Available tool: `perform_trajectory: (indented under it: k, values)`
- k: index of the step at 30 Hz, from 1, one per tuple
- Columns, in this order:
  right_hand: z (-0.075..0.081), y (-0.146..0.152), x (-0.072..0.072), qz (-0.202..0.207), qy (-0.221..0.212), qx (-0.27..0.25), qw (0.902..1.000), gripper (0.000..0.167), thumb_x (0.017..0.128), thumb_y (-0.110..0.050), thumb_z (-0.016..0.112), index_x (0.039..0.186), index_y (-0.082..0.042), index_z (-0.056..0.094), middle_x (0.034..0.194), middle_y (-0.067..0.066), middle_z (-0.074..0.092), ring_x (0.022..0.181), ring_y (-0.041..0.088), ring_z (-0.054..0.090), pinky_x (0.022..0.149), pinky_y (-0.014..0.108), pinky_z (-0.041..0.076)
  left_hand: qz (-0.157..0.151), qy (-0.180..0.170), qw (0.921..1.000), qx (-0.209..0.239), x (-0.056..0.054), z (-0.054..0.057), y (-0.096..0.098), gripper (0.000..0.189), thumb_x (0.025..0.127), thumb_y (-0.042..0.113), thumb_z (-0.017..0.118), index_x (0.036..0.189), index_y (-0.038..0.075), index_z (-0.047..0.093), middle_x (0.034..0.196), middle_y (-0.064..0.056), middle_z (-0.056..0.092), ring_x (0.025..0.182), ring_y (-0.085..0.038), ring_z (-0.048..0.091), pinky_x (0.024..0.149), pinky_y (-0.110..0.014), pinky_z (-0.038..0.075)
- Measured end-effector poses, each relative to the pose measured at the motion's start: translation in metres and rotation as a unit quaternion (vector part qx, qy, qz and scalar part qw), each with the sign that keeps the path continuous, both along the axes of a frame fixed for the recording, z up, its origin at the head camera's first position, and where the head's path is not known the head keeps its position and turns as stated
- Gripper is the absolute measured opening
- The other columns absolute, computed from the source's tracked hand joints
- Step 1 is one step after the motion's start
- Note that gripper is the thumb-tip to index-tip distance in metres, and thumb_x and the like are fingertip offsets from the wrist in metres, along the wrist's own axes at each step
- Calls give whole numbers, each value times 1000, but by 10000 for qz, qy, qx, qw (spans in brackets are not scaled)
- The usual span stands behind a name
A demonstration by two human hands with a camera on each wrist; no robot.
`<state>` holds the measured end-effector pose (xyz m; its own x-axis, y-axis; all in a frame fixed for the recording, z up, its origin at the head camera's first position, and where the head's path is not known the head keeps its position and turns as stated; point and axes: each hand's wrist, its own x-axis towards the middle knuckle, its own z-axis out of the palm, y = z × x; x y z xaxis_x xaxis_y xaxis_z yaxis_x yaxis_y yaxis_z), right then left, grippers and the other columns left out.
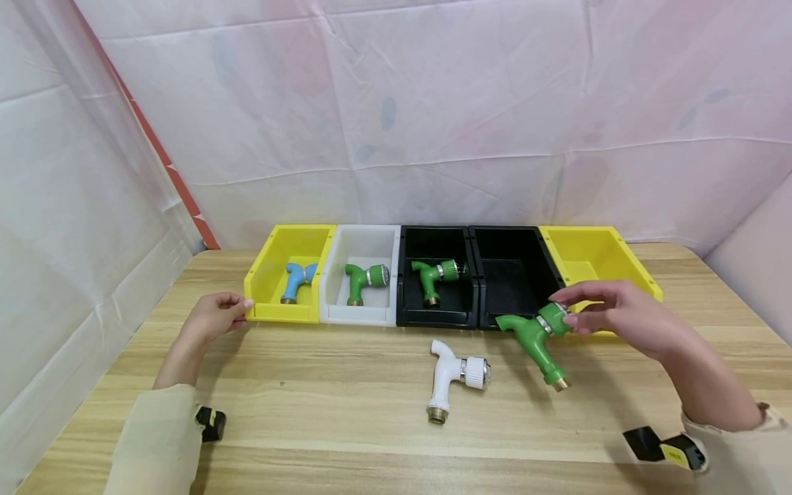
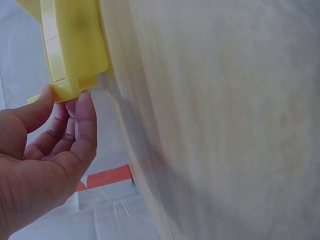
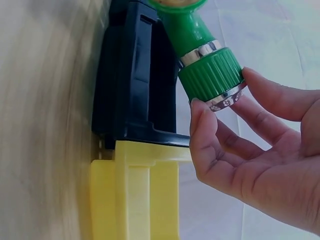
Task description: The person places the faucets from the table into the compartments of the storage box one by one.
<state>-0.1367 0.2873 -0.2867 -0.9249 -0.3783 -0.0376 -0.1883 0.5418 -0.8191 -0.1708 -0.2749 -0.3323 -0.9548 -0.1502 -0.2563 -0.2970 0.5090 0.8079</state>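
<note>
Between its thumb and fingers my right hand [image 1: 609, 313] pinches the ribbed knob of a green tap [image 1: 537, 344]. The tap hangs above the table, just in front of the right black bin [image 1: 516, 275], its brass end tilted down. In the right wrist view the green knob [image 3: 212, 75] sits at the fingertips. My left hand [image 1: 216, 315] pinches the front left corner of the left yellow bin [image 1: 281, 313], thumb [image 2: 46, 95] against the rim in the left wrist view. A white tap [image 1: 444, 375] lies on the table between the hands.
A row of bins stands at the back. The left yellow bin holds a blue tap [image 1: 293, 282]; the white bin [image 1: 359, 315] and left black bin [image 1: 436, 317] hold one green tap each. At the right end is another yellow bin [image 1: 597, 244]. Behind hangs a pale cloth [image 1: 433, 103].
</note>
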Motion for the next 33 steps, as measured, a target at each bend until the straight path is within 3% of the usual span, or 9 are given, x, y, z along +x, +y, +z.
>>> perform_trajectory:
  k: [9,17,33]
  values:
    - [8,-6,-4,-228,143,124,9996,34,86,-3,59,117,8,53,105,11,56,78,16,63,69,29,53,179,-106,9998,23,-3,-2,-3,32,93,23,53,105,-7,51,86,-8,52,72,-10,58,68,-24,53]
    - [13,-12,-9,-448,139,224,9987,35,86,-4,60,118,9,53,105,14,56,77,18,63,68,28,53,18,-40,9999,-97,-1,0,-1,32,95,20,49,108,-9,50,88,-9,52,74,-11,58,71,-26,53]
    - [18,-19,-23,-752,31,296,9967,38,90,-6,56,122,12,47,113,24,50,73,12,59,66,28,51,-1,12,10000,-60,0,2,0,29,96,20,48,105,-8,50,86,-8,51,74,-11,57,71,-26,53]
